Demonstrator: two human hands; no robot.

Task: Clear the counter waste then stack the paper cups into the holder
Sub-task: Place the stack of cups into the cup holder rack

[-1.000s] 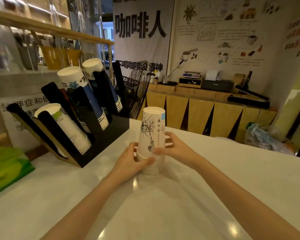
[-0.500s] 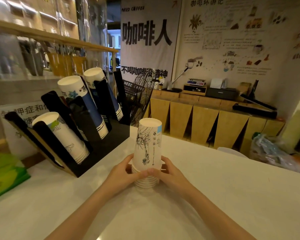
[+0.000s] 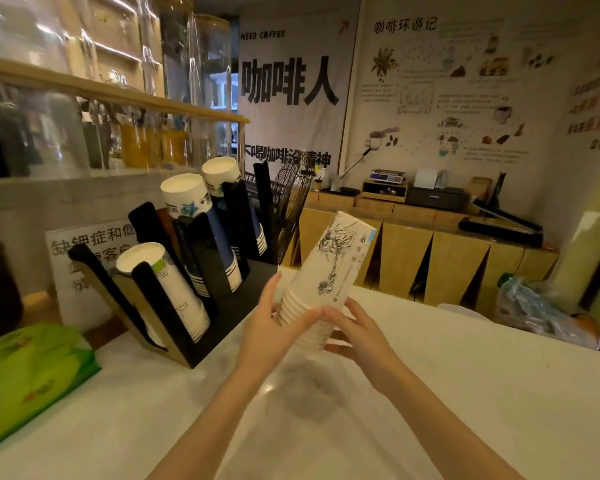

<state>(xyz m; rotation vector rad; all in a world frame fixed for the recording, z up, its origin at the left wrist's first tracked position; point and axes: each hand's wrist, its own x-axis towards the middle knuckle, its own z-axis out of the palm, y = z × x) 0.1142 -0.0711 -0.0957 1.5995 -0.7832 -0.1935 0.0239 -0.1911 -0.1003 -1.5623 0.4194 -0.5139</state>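
Note:
A stack of white paper cups [image 3: 333, 268] with a black line drawing hangs above the white counter [image 3: 465, 393], upside down and tilted to the right. My left hand [image 3: 274, 327] grips its rim end from the left. My right hand [image 3: 357, 330] holds the same end from the right and below. The black cup holder [image 3: 201, 271] stands just left of the stack. It holds a white stack [image 3: 167, 289] in the near slot and two blue-and-white stacks [image 3: 201, 230] behind.
A green tissue pack [image 3: 25, 375] lies at the counter's left edge. A white sign [image 3: 84, 265] stands behind the holder. A clear plastic bag [image 3: 534, 306] sits at the far right edge. Wooden cabinets [image 3: 430, 258] line the back wall.
Both hands lifted the cup stack off the counter and tilted its top to the right. The view shifted closer to the holder.

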